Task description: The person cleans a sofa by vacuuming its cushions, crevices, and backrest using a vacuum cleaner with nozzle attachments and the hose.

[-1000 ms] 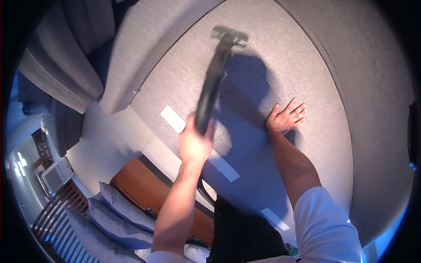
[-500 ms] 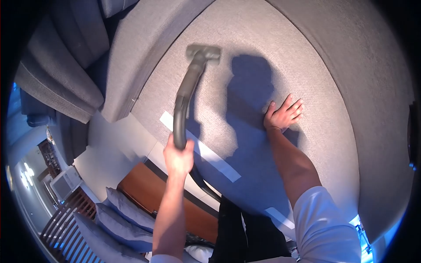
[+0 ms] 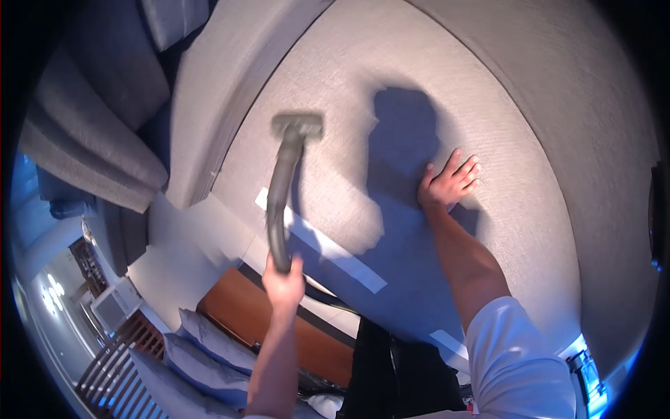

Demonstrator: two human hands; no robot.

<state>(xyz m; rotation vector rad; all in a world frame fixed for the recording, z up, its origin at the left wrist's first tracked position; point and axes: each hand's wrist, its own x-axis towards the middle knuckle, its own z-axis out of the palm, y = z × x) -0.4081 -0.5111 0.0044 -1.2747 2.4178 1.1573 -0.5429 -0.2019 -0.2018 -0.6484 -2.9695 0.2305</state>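
My left hand (image 3: pixel 284 283) is wrapped round the lower end of a curved dark vacuum wand (image 3: pixel 278 209). Its wide, flat nozzle (image 3: pixel 298 126), slightly blurred, is over the left part of the grey sofa seat (image 3: pixel 335 63). From behind the hand, a black hose (image 3: pixel 328 300) runs right towards my dark trousers. My right hand (image 3: pixel 450 184) lies on the seat fabric with its fingers spread, holding nothing. White strips (image 3: pixel 342 258) lie along the near part of the seat, partly in shadow.
A sofa backrest (image 3: pixel 607 174) curves along the right, and an armrest (image 3: pixel 216 91) rises at the left. At the lower left are a brown wooden surface (image 3: pixel 244 307), grey cushions (image 3: pixel 202 366) and a slatted bench (image 3: pixel 115 370). My shadow falls across the seat.
The nozzle has come down the seat towards me and to the left, and my left hand has moved back with the wand. My right hand has stayed on the seat. The view has shifted slightly.
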